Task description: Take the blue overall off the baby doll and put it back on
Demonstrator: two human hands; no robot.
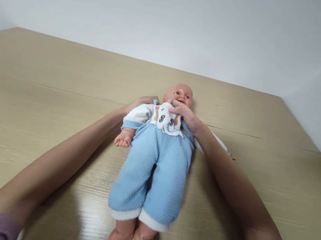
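Note:
A baby doll [180, 93] lies on its back on the wooden table [45, 87], feet towards me. It wears a light blue fleece romper [154, 168] with a white elephant patch on the chest. My left hand [141, 102] is tucked at the doll's shoulder by the white sleeve, fingers curled and partly hidden. My right hand [184, 114] is pinched on the romper's collar just under the doll's chin. The doll's other arm is mostly hidden behind my right forearm.
The light wooden table runs back to a plain white wall [178, 19]. Its right edge [314, 143] falls away to a dark floor area at the far right.

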